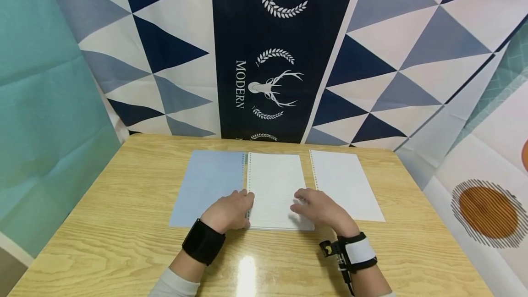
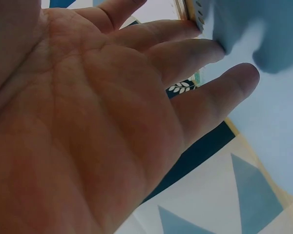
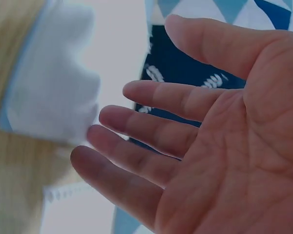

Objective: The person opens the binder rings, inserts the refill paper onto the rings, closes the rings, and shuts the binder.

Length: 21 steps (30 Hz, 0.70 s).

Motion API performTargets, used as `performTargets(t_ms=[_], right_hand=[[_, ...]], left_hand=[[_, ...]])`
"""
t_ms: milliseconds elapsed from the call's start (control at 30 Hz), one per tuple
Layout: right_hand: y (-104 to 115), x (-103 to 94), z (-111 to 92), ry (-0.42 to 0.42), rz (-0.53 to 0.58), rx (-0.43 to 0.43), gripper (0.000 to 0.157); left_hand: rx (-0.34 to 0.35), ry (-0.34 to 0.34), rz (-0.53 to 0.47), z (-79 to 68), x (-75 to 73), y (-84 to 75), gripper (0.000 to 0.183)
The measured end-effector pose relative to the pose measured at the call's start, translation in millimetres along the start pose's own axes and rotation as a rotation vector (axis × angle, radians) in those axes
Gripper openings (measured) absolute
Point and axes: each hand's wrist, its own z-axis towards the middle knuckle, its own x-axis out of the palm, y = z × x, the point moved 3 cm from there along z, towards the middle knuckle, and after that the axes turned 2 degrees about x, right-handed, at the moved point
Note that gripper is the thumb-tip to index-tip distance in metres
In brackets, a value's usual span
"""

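The lined paper stack point(image 1: 276, 187) is lying in the middle of the wooden table point(image 1: 412, 255), its punched holes running along the left side. Nearest to me, a black band point(image 1: 204, 242) is circling the left wrist. A little farther, the left hand point(image 1: 230, 211) is hanging at the holed edge with fingers stretched and relaxed, and the right hand point(image 1: 323, 210) is hovering by the opposite edge, its fingers and thumb spread apart, pinching nothing. From here I am not managing to tell if any fingertip is truly touching the paper.

I am judging this stack as light, flexible in each leaf but firmer as a block. Leaves could be slipping over one another, and the holed margin is looking the easiest to tear, so I am favouring a hold on both long sides, thumbs below, with even pressure.

Just beside it, a blue sheet point(image 1: 208, 182) is lying left and a white sheet point(image 1: 346, 187) right. Behind, a patterned cloth point(image 1: 173, 45) is hanging.
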Motion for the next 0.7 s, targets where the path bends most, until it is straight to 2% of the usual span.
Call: performTargets(t_ms=[167, 367, 533, 700], right_hand=[[-9.1, -22.9, -4.5, -0.091, 0.024, 0.001, 0.051], [-22.1, -50.6, -12.1, -0.231, 0.011, 0.028, 0.055], [-36.7, -63.7, -20.6, -0.263, 0.016, 0.091, 0.062], [-58.6, -72.1, -26.9, -0.252, -0.037, 0.202, 0.066]], left_hand=[[-0.014, 0.006, -0.047, -1.5, -2.8, 2.6, 0.027], [-0.002, -0.061, -0.055, -3.7, -12.4, 2.1, 0.061], [0.023, -0.077, -0.009, -0.8, -13.7, -5.5, 0.066], [0.077, -0.078, 0.078, 4.2, -9.1, -20.4, 0.067]])
